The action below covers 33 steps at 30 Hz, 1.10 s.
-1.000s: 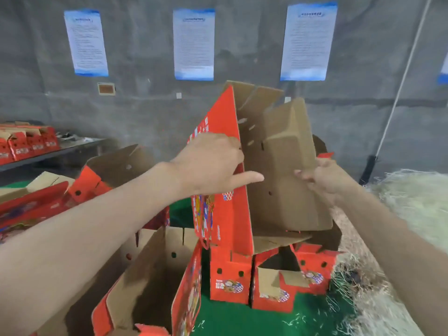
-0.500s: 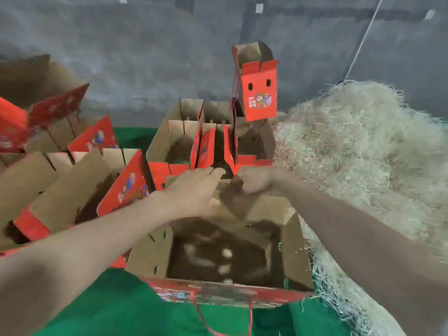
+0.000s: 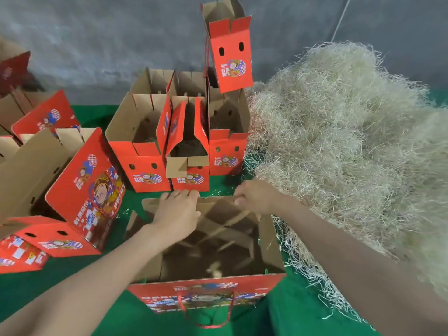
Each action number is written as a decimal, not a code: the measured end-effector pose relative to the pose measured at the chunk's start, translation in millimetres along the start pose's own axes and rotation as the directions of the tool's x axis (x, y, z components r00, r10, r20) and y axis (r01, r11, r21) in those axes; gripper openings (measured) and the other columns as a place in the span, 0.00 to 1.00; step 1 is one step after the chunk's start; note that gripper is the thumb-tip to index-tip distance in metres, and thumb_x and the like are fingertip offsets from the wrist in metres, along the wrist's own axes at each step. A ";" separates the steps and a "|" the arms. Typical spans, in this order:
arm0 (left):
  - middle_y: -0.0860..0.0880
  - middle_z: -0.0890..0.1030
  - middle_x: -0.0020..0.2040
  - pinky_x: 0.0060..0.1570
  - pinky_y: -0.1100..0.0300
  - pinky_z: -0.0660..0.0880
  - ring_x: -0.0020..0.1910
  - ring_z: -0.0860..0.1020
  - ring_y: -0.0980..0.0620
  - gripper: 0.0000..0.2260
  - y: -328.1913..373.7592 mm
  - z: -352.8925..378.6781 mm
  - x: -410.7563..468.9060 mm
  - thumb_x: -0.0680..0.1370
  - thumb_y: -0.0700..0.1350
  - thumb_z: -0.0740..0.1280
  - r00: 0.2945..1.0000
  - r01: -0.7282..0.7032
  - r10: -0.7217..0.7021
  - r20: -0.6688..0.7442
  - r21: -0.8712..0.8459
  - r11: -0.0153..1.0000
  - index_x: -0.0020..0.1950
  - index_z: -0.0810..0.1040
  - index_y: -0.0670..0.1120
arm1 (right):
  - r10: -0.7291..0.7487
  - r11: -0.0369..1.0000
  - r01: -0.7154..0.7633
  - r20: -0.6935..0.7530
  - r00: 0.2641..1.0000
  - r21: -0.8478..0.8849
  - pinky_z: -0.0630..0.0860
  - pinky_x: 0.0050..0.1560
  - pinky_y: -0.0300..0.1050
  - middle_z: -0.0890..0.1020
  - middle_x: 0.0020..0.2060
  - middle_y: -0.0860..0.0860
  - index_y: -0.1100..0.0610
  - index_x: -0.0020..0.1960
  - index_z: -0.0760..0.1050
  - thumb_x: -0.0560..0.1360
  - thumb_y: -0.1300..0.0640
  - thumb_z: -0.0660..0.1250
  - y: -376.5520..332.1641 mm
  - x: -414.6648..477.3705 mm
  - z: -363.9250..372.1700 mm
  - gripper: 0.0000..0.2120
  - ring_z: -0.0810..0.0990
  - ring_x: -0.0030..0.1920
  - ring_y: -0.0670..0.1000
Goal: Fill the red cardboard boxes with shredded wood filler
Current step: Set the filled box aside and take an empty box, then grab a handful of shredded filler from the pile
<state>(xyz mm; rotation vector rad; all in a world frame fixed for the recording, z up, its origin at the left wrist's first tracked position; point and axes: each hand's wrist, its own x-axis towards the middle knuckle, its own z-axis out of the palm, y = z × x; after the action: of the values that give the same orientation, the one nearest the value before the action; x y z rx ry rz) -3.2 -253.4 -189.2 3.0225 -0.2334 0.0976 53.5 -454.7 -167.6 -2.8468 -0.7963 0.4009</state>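
Left hand (image 3: 178, 213) and right hand (image 3: 254, 197) both grip box (image 3: 269, 241) far rim; filler (image 3: 339, 141) heaps just right, nearest right hand.

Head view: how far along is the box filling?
Done: middle back box shows filler inside. In hand: left hand and right hand hold near box by its far rim; it looks nearly empty. Left: that box, open boxes at left; filler pile lies right.
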 end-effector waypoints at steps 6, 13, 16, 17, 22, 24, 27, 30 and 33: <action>0.50 0.70 0.66 0.68 0.60 0.56 0.66 0.67 0.50 0.20 61.4 -5.8 -4.3 0.77 0.46 0.64 0.934 -0.325 0.278 -0.224 -0.213 0.921 0.68 0.68 0.47 | 0.023 0.950 0.111 -0.421 0.907 0.291 0.74 0.52 0.41 0.82 0.52 0.53 0.58 0.58 0.76 0.78 0.54 0.61 14.2 -28.5 12.7 0.13 0.81 0.48 0.51; 0.59 0.77 0.53 0.50 0.67 0.69 0.49 0.74 0.61 0.11 145.6 1.6 14.7 0.78 0.53 0.61 0.909 -0.379 0.417 -0.010 -0.437 0.816 0.59 0.76 0.54 | 0.590 0.803 -0.492 -0.327 0.738 0.336 0.65 0.68 0.51 0.65 0.70 0.55 0.54 0.71 0.62 0.73 0.55 0.68 161.1 -109.6 -2.7 0.29 0.69 0.66 0.55; 0.63 0.74 0.47 0.48 0.66 0.72 0.45 0.74 0.64 0.11 177.0 10.7 33.0 0.78 0.53 0.62 0.915 -0.316 0.398 0.071 -0.488 0.813 0.60 0.74 0.56 | 0.717 0.695 -0.654 -0.214 0.663 0.299 0.51 0.72 0.57 0.49 0.74 0.58 0.51 0.75 0.48 0.67 0.54 0.75 222.2 -137.0 -8.6 0.47 0.49 0.73 0.61; 0.63 0.74 0.46 0.49 0.65 0.72 0.45 0.73 0.64 0.12 186.5 14.4 39.6 0.77 0.53 0.62 0.915 -0.294 0.392 0.101 -0.499 0.815 0.60 0.73 0.56 | 0.729 0.679 -0.676 -0.163 0.664 0.285 0.47 0.71 0.59 0.43 0.74 0.59 0.49 0.75 0.42 0.64 0.53 0.77 235.9 -140.4 -7.2 0.53 0.44 0.74 0.62; 0.61 0.73 0.53 0.56 0.59 0.73 0.51 0.74 0.60 0.20 218.3 27.7 66.7 0.76 0.52 0.65 0.921 -0.183 0.337 0.196 -0.545 0.818 0.67 0.66 0.55 | 0.740 0.655 -0.722 0.003 0.672 0.224 0.55 0.67 0.64 0.43 0.74 0.59 0.38 0.73 0.42 0.60 0.52 0.78 261.2 -132.4 13.3 0.56 0.49 0.72 0.63; 0.58 0.71 0.63 0.61 0.57 0.70 0.58 0.72 0.58 0.29 221.5 29.1 73.1 0.74 0.54 0.67 0.922 -0.146 0.320 0.218 -0.570 0.809 0.71 0.59 0.55 | 0.741 0.653 -0.681 -0.097 0.664 0.332 0.73 0.61 0.56 0.65 0.66 0.60 0.47 0.70 0.60 0.67 0.61 0.71 257.0 -122.7 9.3 0.36 0.70 0.62 0.58; 0.57 0.60 0.73 0.68 0.50 0.64 0.69 0.65 0.55 0.44 230.7 22.1 91.0 0.66 0.62 0.71 0.925 0.011 0.273 0.265 -0.737 0.676 0.74 0.49 0.59 | 0.637 0.765 -0.469 -0.409 0.654 0.442 0.77 0.54 0.46 0.73 0.53 0.54 0.53 0.63 0.70 0.68 0.67 0.65 238.3 -106.2 -13.0 0.25 0.76 0.51 0.53; 0.55 0.55 0.76 0.68 0.41 0.60 0.72 0.61 0.49 0.51 244.3 10.0 113.4 0.57 0.70 0.70 0.891 0.335 0.212 0.400 -0.898 0.286 0.75 0.49 0.61 | 0.484 0.858 -0.230 -0.573 0.662 0.458 0.73 0.55 0.37 0.74 0.53 0.51 0.53 0.63 0.71 0.66 0.68 0.66 203.9 -101.7 -27.4 0.27 0.73 0.52 0.50; 0.42 0.75 0.65 0.61 0.37 0.69 0.62 0.74 0.41 0.37 252.7 7.0 137.6 0.60 0.69 0.71 0.774 0.597 0.309 0.552 -0.799 -0.067 0.65 0.74 0.54 | 0.335 0.870 -0.030 -0.547 0.768 0.492 0.73 0.56 0.39 0.75 0.55 0.50 0.56 0.62 0.71 0.67 0.64 0.67 171.0 -108.3 -24.8 0.23 0.73 0.55 0.49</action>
<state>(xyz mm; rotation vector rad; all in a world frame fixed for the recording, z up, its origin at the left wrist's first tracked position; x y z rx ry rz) 93.3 -523.0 -160.2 1.2845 0.0690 -0.7822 54.7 -658.4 -158.9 -2.3569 -0.2309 -0.3025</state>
